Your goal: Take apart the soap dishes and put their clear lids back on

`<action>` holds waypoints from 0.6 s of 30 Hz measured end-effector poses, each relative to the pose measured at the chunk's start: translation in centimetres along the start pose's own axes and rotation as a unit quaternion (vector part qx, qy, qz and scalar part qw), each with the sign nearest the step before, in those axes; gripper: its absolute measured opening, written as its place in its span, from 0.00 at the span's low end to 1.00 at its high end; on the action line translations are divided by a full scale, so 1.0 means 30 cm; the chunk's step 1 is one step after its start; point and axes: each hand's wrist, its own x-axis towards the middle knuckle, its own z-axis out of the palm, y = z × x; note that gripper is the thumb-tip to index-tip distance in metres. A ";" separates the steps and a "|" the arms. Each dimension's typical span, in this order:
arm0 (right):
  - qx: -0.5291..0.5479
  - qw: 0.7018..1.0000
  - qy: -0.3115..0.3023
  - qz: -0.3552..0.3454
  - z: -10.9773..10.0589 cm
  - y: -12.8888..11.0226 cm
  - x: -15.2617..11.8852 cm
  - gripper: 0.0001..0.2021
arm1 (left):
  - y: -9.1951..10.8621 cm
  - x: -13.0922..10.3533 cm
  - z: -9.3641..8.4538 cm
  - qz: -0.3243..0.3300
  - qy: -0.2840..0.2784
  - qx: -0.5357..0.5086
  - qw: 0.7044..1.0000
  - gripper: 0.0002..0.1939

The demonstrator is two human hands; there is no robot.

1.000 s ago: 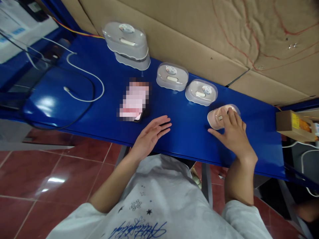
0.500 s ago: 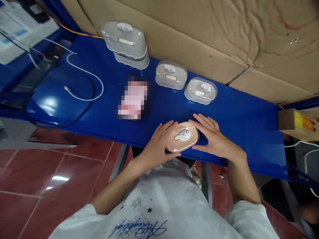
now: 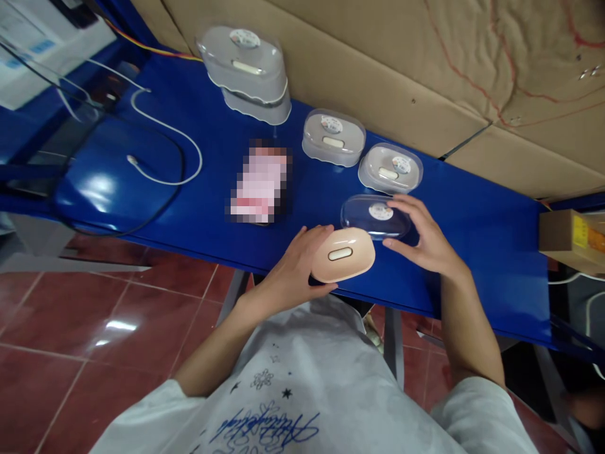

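Note:
A peach oval box (image 3: 347,265) with a cream oblong piece on its top sits at the table's near edge. My left hand (image 3: 302,261) is closed around its left end, thumb on the near side and fingers on the far side. Just beyond the box is a clear plastic cover (image 3: 362,217) with a round white label. My right hand (image 3: 420,236) grips this cover by its right end, between thumb and fingers. Cover and box are apart, the cover's near edge partly behind the box.
Behind stand two grey boxes with clear covers, a middle one (image 3: 333,142) and a right one (image 3: 392,170). A stack of grey boxes (image 3: 248,72) is at the back left. A blurred phone-like object (image 3: 259,183) and a white cable (image 3: 201,157) lie on the blue table (image 3: 482,252).
My right hand has taken the clear cover off the peach box and moved it away toward the back right. My left hand still holds the box.

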 end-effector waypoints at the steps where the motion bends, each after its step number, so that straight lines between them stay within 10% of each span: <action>1: -0.019 0.999 0.023 0.011 0.008 0.026 0.001 0.34 | 0.005 0.000 -0.002 0.004 -0.004 0.031 0.999 0.59; 9: -0.148 0.985 0.075 0.045 0.081 0.044 -0.013 0.32 | 0.007 0.012 -0.017 -0.003 -0.039 0.076 0.996 0.53; 18: -0.030 0.980 -0.082 -0.180 0.193 -0.186 0.000 0.33 | 0.015 0.020 -0.054 -0.032 -0.025 -0.026 0.999 0.58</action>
